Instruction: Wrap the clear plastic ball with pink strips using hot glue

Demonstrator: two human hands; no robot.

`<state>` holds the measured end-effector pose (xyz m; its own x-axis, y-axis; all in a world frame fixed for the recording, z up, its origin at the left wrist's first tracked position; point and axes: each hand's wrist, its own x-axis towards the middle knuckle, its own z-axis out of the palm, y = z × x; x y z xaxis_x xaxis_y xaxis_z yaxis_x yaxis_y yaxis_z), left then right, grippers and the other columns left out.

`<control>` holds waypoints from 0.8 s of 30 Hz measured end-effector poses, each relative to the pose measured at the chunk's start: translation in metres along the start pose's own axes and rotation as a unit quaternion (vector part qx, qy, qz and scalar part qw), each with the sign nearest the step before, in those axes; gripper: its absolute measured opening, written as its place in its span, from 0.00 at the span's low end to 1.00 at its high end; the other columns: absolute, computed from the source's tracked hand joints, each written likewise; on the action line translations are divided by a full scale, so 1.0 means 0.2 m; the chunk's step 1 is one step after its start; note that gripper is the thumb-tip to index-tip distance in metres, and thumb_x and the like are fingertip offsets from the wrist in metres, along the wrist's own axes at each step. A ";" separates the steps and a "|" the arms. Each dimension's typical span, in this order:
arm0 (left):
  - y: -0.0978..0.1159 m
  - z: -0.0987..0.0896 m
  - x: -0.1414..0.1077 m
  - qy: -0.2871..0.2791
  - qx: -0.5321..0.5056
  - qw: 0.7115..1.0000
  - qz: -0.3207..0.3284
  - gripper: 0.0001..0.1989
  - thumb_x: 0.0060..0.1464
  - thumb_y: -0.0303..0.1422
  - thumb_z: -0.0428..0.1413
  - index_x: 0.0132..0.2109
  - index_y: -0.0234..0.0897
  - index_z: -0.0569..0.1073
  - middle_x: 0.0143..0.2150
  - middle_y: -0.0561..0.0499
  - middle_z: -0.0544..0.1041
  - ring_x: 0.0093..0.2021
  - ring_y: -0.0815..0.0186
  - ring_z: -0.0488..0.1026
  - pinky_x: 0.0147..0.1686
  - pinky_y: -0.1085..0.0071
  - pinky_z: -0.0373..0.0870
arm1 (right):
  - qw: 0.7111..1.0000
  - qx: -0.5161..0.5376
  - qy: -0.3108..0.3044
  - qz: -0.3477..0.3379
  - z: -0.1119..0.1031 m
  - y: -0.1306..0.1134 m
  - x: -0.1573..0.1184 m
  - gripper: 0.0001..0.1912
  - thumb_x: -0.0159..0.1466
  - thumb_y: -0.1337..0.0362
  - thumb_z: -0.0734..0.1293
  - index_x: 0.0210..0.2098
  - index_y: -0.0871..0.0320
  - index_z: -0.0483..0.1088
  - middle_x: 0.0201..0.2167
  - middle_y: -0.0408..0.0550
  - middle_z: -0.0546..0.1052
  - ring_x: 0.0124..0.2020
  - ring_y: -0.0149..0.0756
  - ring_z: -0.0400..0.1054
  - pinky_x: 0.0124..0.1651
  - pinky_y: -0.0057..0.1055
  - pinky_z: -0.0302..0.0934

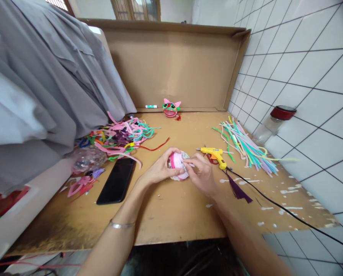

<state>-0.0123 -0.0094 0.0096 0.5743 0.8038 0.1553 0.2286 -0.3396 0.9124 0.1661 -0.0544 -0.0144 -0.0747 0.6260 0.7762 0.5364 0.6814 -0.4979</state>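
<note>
Above the middle of the wooden table, a round pink and white fuzzy piece (177, 160) with a darker pink band is held up. My left hand (161, 166) wraps round its left side, thumb below and fingers above. At its right side, my right hand (202, 172) has thumb and forefinger pinched together against the surface; whatever lies between these fingertips is too small to make out. Just right of that hand lies a yellow glue gun (214, 155), its nozzle pointing left and its black cord running to the lower right.
Tangled coloured pipe cleaners (131, 132), a black phone (116, 181) and a clear bag (88, 159) lie left. Straight pipe cleaners (246, 143), a purple tassel (238, 188) and a red-lidded jar (272, 122) are right. Behind stand a small decorated head (171, 109), a glue stick (151, 106) and cardboard (171, 69).
</note>
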 end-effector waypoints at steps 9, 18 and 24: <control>0.00 0.01 0.00 0.004 -0.004 1.000 0.003 0.30 0.45 0.40 0.64 0.52 0.38 0.61 0.49 0.48 0.70 0.48 0.60 0.68 0.47 0.67 0.68 | 1.000 -0.001 -0.003 0.001 0.00 0.01 0.00 0.07 0.65 0.68 0.63 0.37 0.56 0.74 0.30 0.46 0.72 0.31 0.32 0.67 0.33 0.29 0.63; 0.01 0.00 0.00 -0.003 -0.005 1.000 -0.003 0.29 0.45 0.40 0.65 0.51 0.39 0.61 0.50 0.48 0.71 0.49 0.60 0.69 0.48 0.66 0.68 | 1.000 -0.012 -0.011 -0.008 0.00 0.01 0.00 0.08 0.65 0.69 0.63 0.38 0.55 0.74 0.31 0.46 0.73 0.33 0.33 0.68 0.36 0.30 0.65; -0.01 0.01 0.00 -0.009 -0.041 0.999 0.000 0.30 0.45 0.40 0.65 0.50 0.39 0.59 0.51 0.47 0.70 0.49 0.60 0.70 0.46 0.67 0.69 | 1.000 -0.008 -0.005 -0.012 -0.01 0.00 0.00 0.07 0.64 0.70 0.63 0.38 0.57 0.74 0.31 0.46 0.72 0.32 0.32 0.68 0.36 0.29 0.65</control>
<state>-0.0111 -0.0097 0.0072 0.5884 0.7946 0.1496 0.1640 -0.2985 0.9402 0.1669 -0.0554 -0.0143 -0.0967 0.6129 0.7843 0.5478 0.6906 -0.4722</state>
